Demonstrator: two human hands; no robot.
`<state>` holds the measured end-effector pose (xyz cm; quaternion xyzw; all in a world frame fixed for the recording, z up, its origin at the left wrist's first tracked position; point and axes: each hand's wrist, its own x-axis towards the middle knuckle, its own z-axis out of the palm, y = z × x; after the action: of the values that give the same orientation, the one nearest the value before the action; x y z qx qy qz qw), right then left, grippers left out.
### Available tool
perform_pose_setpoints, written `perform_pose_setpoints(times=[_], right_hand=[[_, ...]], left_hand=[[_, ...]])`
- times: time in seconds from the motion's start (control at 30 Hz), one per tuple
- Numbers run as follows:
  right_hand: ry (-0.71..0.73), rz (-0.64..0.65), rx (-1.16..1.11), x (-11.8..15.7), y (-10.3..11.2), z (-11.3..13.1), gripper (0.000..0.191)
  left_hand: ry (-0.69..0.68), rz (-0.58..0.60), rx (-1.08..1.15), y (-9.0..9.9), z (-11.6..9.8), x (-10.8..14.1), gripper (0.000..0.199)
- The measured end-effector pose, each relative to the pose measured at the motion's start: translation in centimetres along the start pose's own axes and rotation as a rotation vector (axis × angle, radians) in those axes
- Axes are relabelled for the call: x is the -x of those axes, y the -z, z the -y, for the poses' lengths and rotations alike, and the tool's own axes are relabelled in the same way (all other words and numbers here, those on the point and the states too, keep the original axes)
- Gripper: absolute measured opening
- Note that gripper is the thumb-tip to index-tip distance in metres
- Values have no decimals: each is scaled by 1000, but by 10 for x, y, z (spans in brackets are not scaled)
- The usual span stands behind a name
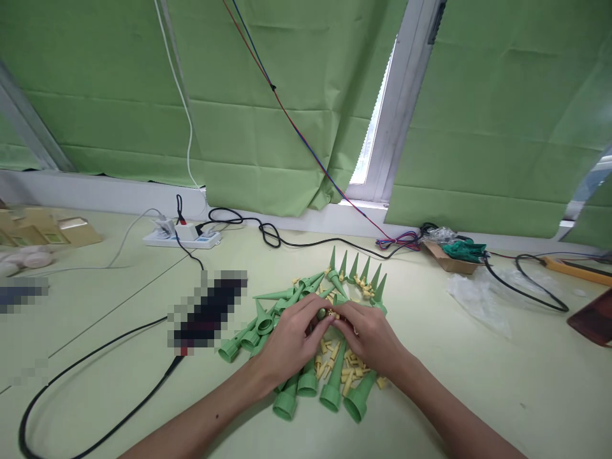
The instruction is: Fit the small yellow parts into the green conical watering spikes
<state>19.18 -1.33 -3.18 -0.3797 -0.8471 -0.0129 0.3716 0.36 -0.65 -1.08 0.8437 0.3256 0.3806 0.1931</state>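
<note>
My left hand [297,335] and my right hand [371,333] meet over a pile of green plastic cone spikes [333,376] and small yellow plastic fittings [351,363]. The left fingers are closed around a green spike [321,313], of which only a small part shows. Pinched between the fingertips of both hands is a small yellow fitting [332,313], partly covered; whether it touches the spike I cannot tell. Behind the hands, several spikes stand upright in a curved row [368,271] with yellow fittings at their sides. More spikes lie on their sides left of my left hand.
A pixelated dark object [210,312] with a black cable lies at left. Farther back are a white power strip [184,239] and a black cord along the wall. At right are a small cardboard box [449,255], clear plastic film [478,299] and a dark red object [593,319].
</note>
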Motion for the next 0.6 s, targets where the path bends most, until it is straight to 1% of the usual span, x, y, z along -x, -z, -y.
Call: perform_pose_setpoints(times=[0.27, 0.47, 0.6], right_hand=[[13, -20, -7, -1, 0, 4, 12], [70, -72, -12, -2, 0, 8, 8], [104, -91, 4, -2, 0, 11, 10]], left_hand=[[91, -43, 96, 2, -6, -4, 22], [312, -37, 295, 2, -8, -2, 38], [385, -29, 416, 2, -9, -3, 42]])
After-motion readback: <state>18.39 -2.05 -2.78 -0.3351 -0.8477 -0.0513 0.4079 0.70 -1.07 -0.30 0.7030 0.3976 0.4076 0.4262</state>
